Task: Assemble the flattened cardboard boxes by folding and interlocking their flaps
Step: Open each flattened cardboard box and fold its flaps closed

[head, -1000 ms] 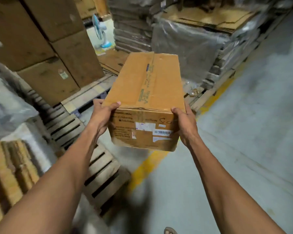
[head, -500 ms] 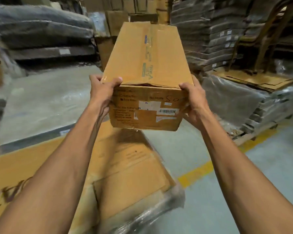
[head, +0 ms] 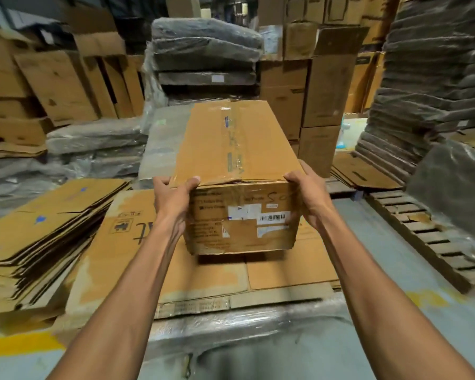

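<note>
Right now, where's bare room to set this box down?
Free: flat cardboard sheet under the box, bordered left by the flattened stack, right by a floor strip, also bare, up to the wooden pallet. Crowded: wrapped bundles and leaning cartons behind.

A cardboard box [head: 239, 149], assembled and level, top flaps closed under tape along the seam, torn white labels and a barcode on its near end. Below it lie flattened boxes [head: 121, 256]; left of it, a fanned stack [head: 47, 231] of more

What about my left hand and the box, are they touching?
Touching. The head view shows the left hand gripping the near left corner of the box, with the thumb hooked over its top edge.
</note>
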### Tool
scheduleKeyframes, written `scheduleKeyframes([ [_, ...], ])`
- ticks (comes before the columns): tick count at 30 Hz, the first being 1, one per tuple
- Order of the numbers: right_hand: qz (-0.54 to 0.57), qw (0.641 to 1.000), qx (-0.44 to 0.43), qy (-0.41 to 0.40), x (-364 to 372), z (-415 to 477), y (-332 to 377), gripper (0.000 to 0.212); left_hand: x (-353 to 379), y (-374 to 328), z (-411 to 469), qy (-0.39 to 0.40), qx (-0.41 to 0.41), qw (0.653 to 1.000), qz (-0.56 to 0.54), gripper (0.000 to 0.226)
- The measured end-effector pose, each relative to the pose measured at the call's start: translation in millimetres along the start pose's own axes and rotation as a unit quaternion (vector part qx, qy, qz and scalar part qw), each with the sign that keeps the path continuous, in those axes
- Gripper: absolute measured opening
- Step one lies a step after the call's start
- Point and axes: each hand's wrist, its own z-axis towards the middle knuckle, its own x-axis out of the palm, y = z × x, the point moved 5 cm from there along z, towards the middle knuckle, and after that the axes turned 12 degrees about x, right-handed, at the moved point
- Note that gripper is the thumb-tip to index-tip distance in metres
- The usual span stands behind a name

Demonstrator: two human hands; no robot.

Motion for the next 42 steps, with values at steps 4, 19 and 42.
scheduleKeyframes([
  [4,0.023,0.999,0.021,0.017,13.0,-27.3,-32.3,0.030,-34.2,15.0,-28.5,-0.027,-0.007,0.999,0.020,0.050],
  [19,0.185,0.976,0.112,-0.007,35.0,-92.9,-126.2,0.032,-91.2,60.4,-87.5,-0.036,-0.033,0.990,0.132,0.053],
  [42,0.485,0.799,0.320,-0.156,163.8,-113.1,-257.1,0.027,-12.7,30.3,-87.0,0.312,0.480,0.631,0.523,0.067],
])
